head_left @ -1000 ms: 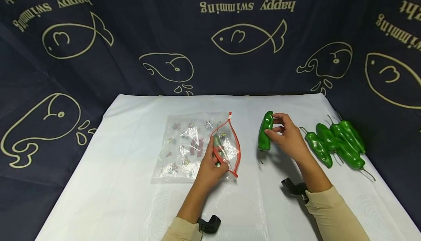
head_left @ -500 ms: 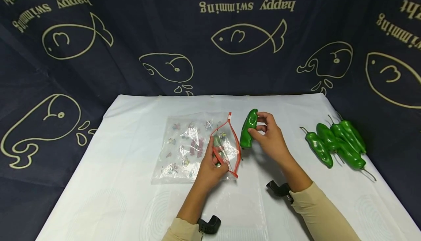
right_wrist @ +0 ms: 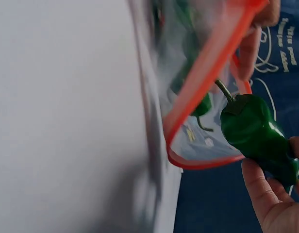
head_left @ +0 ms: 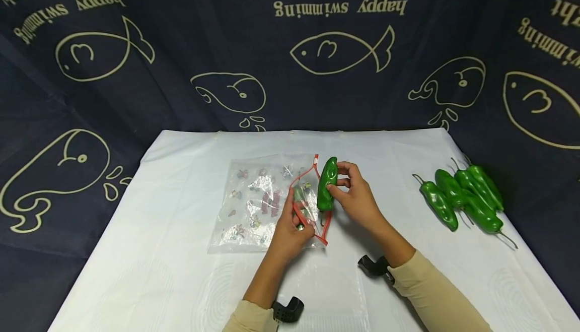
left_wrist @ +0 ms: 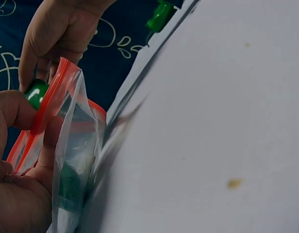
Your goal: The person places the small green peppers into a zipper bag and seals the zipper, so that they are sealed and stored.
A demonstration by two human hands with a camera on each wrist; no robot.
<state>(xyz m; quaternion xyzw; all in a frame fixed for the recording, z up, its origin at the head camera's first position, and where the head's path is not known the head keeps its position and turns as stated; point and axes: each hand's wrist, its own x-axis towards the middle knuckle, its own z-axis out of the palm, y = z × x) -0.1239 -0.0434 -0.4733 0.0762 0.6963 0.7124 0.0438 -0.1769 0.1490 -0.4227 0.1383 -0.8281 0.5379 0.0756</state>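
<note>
A clear zip bag (head_left: 254, 206) with a red zip edge and small printed figures lies on the table, its mouth gaping toward the right. My left hand (head_left: 291, 234) pinches the near side of that mouth. Between thumb and fingers my right hand (head_left: 358, 196) grips a green pepper (head_left: 327, 185) at the mouth, its stem pointing inward in the right wrist view. Inside the bag another green pepper (right_wrist: 203, 106) shows through the opening. The left wrist view also shows green shapes (left_wrist: 69, 187) behind the plastic; how many peppers are inside is hard to tell.
Several green peppers (head_left: 482, 211) lie in a loose group at the table's right edge. A white cloth (head_left: 149, 251) covers the table, and a dark printed curtain (head_left: 244, 35) hangs behind and at both sides. Each wrist wears a black camera mount (head_left: 289, 310).
My right hand has carried the green pepper leftward from beside the bag to its open mouth. The left hand keeps its hold on the bag edge in the same place.
</note>
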